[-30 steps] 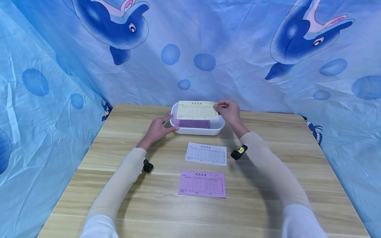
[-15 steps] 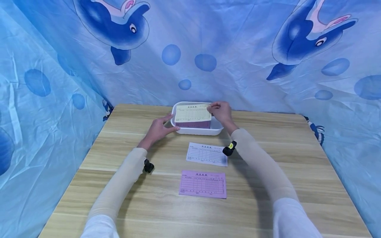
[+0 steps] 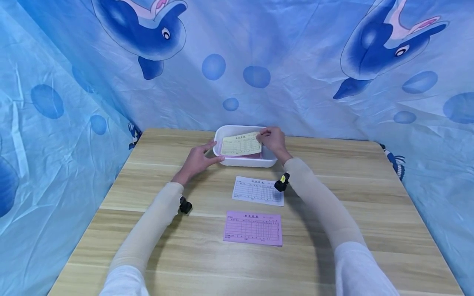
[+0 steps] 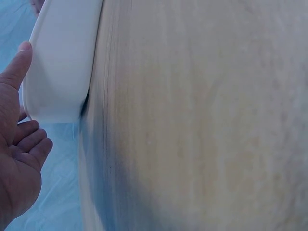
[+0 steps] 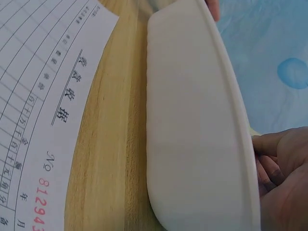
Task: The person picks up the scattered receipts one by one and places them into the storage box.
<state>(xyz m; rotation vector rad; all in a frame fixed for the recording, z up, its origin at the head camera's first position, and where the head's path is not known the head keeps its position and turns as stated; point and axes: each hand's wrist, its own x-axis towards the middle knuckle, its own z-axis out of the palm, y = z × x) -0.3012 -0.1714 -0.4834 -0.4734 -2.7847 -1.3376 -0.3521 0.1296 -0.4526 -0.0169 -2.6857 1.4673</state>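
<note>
A white plastic tray [image 3: 246,162] stands near the table's back edge. My left hand [image 3: 196,162] holds its left end; in the left wrist view the thumb lies on the rim of the tray [image 4: 60,62] and the other fingers bend by its end. Between thumb and fingers my right hand [image 3: 273,142] pinches the right end of a pale yellow receipt slip [image 3: 240,145]. That slip lies tilted inside the tray, over purple-pink paper [image 3: 255,156] that it mostly covers. In the right wrist view, the tray wall hides the slip and part of my right hand [image 5: 284,168].
In front of the tray a white receipt slip [image 3: 255,191] lies flat on the wooden table [image 3: 166,255]. Nearer to me is a purple receipt slip [image 3: 252,228]. A blue curtain [image 3: 296,102] with dolphins hangs behind and at both sides.
My right hand has moved left and lowered the yellow slip from above the rim into the tray, over the purple-pink paper. The left hand stays on the tray's end.
</note>
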